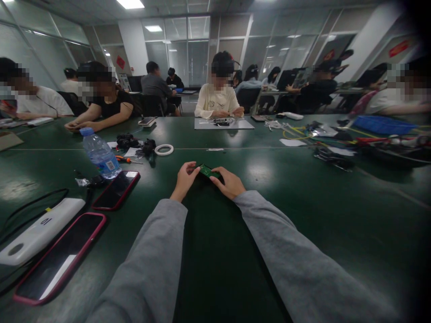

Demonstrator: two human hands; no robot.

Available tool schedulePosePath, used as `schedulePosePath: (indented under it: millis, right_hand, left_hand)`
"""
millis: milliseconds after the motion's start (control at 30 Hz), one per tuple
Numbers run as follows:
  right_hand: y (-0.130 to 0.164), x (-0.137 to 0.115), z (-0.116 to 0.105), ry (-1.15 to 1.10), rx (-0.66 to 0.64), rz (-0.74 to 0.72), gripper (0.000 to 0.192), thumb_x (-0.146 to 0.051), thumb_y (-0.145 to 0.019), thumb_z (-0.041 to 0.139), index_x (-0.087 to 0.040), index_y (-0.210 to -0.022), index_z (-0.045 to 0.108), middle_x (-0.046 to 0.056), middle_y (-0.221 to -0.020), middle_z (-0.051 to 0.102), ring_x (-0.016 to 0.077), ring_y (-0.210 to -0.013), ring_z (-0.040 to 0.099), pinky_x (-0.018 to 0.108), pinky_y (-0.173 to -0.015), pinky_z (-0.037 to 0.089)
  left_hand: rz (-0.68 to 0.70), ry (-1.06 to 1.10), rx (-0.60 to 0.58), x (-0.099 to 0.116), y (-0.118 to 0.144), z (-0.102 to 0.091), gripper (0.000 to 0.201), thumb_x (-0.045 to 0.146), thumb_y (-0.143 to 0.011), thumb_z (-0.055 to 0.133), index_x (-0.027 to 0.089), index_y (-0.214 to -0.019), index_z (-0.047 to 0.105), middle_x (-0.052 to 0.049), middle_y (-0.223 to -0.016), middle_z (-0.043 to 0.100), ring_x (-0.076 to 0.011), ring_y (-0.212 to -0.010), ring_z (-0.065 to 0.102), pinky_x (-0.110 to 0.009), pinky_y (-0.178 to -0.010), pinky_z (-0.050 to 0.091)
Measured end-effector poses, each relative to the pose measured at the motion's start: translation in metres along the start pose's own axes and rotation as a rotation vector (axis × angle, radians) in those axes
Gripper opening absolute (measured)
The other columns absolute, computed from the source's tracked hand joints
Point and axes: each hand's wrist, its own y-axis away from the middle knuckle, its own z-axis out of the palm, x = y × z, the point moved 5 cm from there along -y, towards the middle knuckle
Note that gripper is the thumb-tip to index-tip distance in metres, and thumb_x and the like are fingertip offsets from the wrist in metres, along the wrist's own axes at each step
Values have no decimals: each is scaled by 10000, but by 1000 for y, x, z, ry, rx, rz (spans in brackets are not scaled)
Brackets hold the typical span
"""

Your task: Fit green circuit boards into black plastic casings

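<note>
grey sleeves (151, 251) stretched out, left hand (185, 178) and right hand (230, 182) pinch the circuit board (206, 171) at opposite ends, presumably for steadiness!

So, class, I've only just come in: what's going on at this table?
Someone in grey sleeves holds a small green circuit board between both hands, the left hand at one end and the right hand at the other. Whether it touches the table is hard to tell. Off to the left are a water bottle and two phones in red-toned cases. Across the table sits a person in a cream top.
</note>
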Motion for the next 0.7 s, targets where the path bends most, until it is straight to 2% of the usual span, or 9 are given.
schedulePosePath:
  millis: [100, 200, 433, 700]
  right_hand:
    - [1, 2, -1, -22, -4, 63, 424, -544, -937, 406, -213, -1198, 445, 63, -1028, 623, 214, -897, 623, 335, -772, 486]
    - [2, 0, -2, -6, -7, 61, 429, -566, -915, 434, -212, -1157, 448, 64, -1022, 626, 217, -887, 624, 333, -755, 487]
    - [3, -12, -2, 17, 11, -71, 565, -594, -830, 566, -216, -1213, 392, 73, -1108, 586, 231, -987, 602, 353, -832, 495]
    - [2, -8, 2, 93, 15, -126, 330, -364, -893, 523, -205, -1172, 445, 85, -1103, 540, 227, -992, 571, 369, -855, 496]
  left_hand:
    - [-14, 18, 12, 2, 1, -2, 346, 318, -790, 654, 146, -1086, 605, -113, -1072, 637, -186, -956, 610, -355, -886, 483]
    - [-13, 14, 1, 5, 2, -1, 309, 304, -806, 634, 148, -1072, 616, -107, -1052, 645, -183, -957, 610, -351, -892, 475]
    - [-8, -5, -1, 9, 3, -1, 229, 254, -829, 587, 158, -1028, 647, -87, -1014, 668, -174, -944, 612, -333, -887, 461]
    - [-111, 39, 53, 3, 2, -2, 203, 297, -842, 556, 151, -958, 636, -63, -917, 651, -151, -839, 593, -283, -780, 462]
